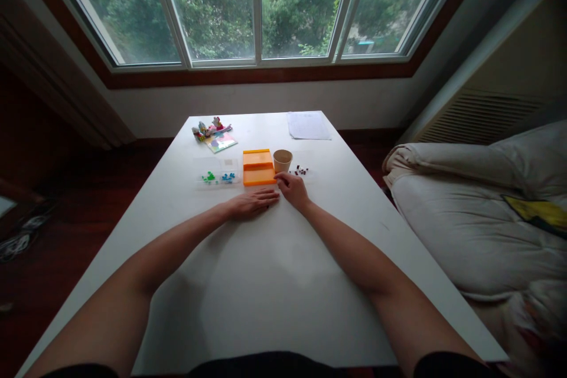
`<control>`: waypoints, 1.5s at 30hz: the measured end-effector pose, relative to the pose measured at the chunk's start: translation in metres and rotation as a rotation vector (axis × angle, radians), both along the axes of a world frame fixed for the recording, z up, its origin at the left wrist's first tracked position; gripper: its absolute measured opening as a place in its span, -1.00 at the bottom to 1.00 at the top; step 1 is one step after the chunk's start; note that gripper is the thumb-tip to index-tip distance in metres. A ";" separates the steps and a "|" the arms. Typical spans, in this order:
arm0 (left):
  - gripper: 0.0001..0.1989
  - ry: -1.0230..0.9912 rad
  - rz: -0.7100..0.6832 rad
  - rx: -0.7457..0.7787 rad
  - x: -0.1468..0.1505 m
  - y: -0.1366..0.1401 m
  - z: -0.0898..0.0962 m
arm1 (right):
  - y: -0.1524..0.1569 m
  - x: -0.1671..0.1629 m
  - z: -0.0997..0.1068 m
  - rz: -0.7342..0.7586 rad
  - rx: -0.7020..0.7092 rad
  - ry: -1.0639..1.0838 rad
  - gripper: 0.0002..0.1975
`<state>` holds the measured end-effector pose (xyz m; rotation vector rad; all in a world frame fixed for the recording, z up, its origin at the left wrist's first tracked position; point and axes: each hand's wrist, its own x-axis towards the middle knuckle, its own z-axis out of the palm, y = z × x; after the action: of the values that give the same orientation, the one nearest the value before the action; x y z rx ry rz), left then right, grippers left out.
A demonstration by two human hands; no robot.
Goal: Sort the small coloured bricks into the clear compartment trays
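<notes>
My left hand (251,204) lies flat on the white table, fingers stretched out to the right, just in front of an orange tray-like box (259,176). At that box's front right corner is my right hand (292,189), its fingers curled and pinched together. Whatever the pinch holds, if anything, is too small to make out. Behind my right hand stands a paper cup (282,160), upright. Several small dark brown and white pieces (302,170) lie beside the cup. Left of the orange box, a clear plastic tray (228,162) holds small green pieces (209,177) and blue pieces (228,177).
Small colourful figures (211,128) and a patterned card (221,142) are at the table's back left. Sheets of paper (309,126) lie at the back right. A padded pale sofa (469,207) stands right of the table (283,295). Cables (22,239) lie on the floor at left.
</notes>
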<state>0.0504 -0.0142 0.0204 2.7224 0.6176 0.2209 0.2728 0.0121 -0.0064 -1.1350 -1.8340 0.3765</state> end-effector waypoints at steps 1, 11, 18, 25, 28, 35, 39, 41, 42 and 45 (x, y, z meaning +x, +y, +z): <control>-0.49 0.006 -0.014 -0.009 -0.001 0.000 0.002 | 0.000 0.001 0.000 -0.002 0.001 -0.002 -0.76; -0.49 -0.090 0.422 0.153 0.001 -0.034 -0.012 | 0.002 0.004 0.002 -0.005 -0.014 -0.004 -0.75; -0.40 -0.023 0.778 0.145 0.032 -0.053 -0.024 | 0.001 -0.001 0.002 0.017 -0.010 -0.006 -0.76; -0.50 -0.034 0.806 0.178 0.047 -0.050 -0.024 | 0.001 0.000 0.001 -0.004 -0.004 -0.030 -0.77; -0.54 -0.038 0.780 0.178 0.045 -0.051 -0.022 | 0.001 0.000 0.001 0.007 -0.002 -0.028 -0.77; -0.51 -0.019 0.817 0.191 0.035 -0.053 -0.025 | 0.001 -0.001 0.001 0.006 -0.006 -0.034 -0.77; -0.46 -0.012 0.778 0.150 0.038 -0.047 -0.030 | 0.002 -0.002 -0.001 0.018 0.006 -0.035 -0.77; -0.44 -0.004 0.757 0.139 0.040 -0.044 -0.032 | 0.002 -0.002 -0.001 0.023 0.009 -0.036 -0.77; -0.43 0.000 0.749 0.135 0.041 -0.043 -0.032 | 0.002 -0.001 -0.001 0.022 0.007 -0.038 -0.77; -0.43 0.013 0.714 0.132 0.042 -0.040 -0.034 | 0.001 0.000 0.000 0.013 -0.008 -0.041 -0.77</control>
<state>0.0923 -0.0543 -0.0135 2.5033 1.6078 0.4215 0.2724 0.0127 -0.0067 -1.1440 -1.8779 0.3715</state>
